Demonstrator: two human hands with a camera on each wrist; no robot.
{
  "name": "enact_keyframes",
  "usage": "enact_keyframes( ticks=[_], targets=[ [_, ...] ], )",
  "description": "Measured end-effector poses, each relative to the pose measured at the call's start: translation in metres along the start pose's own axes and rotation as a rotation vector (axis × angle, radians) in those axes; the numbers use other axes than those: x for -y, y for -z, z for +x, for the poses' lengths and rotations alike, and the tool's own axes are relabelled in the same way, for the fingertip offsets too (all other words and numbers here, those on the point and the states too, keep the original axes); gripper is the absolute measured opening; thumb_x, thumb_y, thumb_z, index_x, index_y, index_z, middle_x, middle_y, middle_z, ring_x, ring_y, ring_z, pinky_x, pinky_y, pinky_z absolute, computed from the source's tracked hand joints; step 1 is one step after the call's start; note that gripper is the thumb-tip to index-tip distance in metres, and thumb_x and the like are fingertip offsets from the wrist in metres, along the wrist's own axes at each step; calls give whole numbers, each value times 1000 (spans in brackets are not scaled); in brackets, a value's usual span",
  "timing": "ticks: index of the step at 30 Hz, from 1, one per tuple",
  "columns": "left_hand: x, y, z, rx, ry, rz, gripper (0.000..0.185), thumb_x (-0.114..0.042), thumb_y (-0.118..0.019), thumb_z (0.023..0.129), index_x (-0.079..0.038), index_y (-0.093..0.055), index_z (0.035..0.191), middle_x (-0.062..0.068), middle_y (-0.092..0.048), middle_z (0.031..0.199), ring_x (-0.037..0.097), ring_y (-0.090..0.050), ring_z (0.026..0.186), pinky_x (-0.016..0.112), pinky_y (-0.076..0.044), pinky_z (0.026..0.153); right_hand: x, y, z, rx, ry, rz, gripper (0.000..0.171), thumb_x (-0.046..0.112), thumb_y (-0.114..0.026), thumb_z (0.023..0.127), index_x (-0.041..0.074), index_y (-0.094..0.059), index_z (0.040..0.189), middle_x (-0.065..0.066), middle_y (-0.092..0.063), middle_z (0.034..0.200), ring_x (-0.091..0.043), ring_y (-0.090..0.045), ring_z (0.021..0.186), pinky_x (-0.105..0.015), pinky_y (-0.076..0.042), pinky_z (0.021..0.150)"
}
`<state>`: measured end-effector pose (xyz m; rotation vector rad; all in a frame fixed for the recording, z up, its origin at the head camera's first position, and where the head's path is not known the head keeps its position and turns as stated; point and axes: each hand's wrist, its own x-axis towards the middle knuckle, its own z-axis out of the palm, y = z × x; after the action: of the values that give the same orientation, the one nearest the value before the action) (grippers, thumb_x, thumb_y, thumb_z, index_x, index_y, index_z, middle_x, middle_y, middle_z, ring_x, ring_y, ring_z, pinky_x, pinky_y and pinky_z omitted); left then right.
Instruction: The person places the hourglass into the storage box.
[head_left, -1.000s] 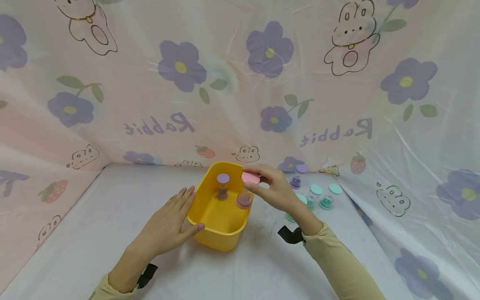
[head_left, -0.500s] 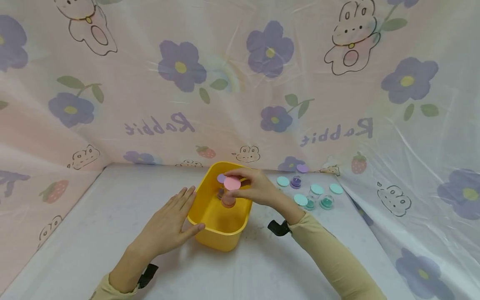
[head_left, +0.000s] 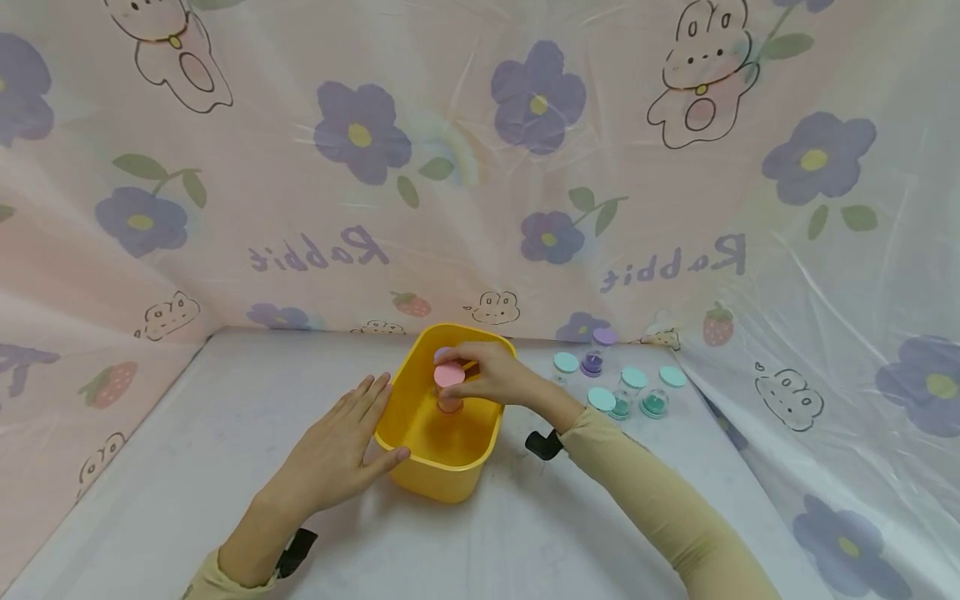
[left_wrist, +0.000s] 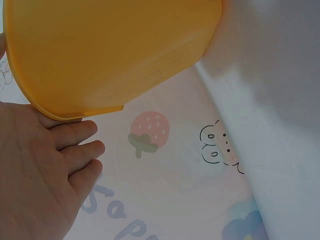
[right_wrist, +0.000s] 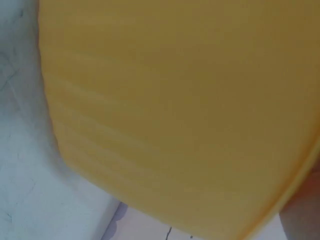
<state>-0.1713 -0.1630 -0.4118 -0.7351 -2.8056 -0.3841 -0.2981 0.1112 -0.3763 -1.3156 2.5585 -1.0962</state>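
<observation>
Solid yellow on oblong plastic tub [head_left: 435, 481]. Pink on small round lidded jar [head_left: 449, 375]; purple on round lid [head_left: 443, 352] behind. To right: mint green on flat round lids [head_left: 566, 362], purple on lidded clear jar [head_left: 592, 363]. Printed on pale pink sheet [head_left: 450, 50]: purple flowers [head_left: 537, 65] with yellow centres, red strawberries [head_left: 717, 329], black-outlined rabbits [head_left: 701, 79]. Plain beige on cloth sleeves [head_left: 660, 508]; white on flat tabletop [head_left: 525, 550].

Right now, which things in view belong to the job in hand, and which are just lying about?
In the job, it seems:
bin, touched by the left hand
pink timer, held in the bin by the right hand
purple timer behind it

Lying about, though perhaps wanted later:
teal timers, four
second purple timer, near them
</observation>
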Motion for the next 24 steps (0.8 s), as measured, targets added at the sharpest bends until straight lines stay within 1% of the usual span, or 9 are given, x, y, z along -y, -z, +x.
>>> enact_keyframes(
  ticks=[4,7,15,21,24],
  targets=[
    [0,0,0,3,1,-3,96,-67,-52,100,0,-27,163,15,-23,172,35,-21,158,56,-24,126,-5,-3,7,33,12,-40,46,21,-86,88,3,-70,128,-8,-69,124,-18,-66,106,-22,-58,92],
    [0,0,0,8,2,-1,96,-68,-51,100,0,-27,163,15,-22,172,35,-21,158,56,-23,126,-8,-4,12,49,16,-77,45,21,-85,88,3,-71,127,-10,-68,124,-19,-64,103,-22,-58,89],
    [0,0,0,-26,-13,-3,95,-66,-53,100,2,-30,162,17,-26,170,38,-25,156,57,-25,125,-12,-5,25,90,-20,-146,43,22,-83,91,8,-73,129,-6,-69,124,-16,-62,97,-19,-56,85],
    [0,0,0,-9,0,-5,96,-67,-52,100,1,-28,163,15,-23,171,35,-22,158,57,-25,126,-14,-7,31,101,-17,-196,41,19,-83,91,9,-73,130,-6,-70,124,-16,-62,95,-19,-55,83],
    [0,0,0,-10,-2,-5,96,-67,-53,100,1,-28,163,15,-24,171,36,-23,158,56,-25,126,-14,-9,33,111,-35,-216,42,20,-83,91,11,-73,130,-5,-70,127,-16,-61,98,-20,-54,85]
  ],
)
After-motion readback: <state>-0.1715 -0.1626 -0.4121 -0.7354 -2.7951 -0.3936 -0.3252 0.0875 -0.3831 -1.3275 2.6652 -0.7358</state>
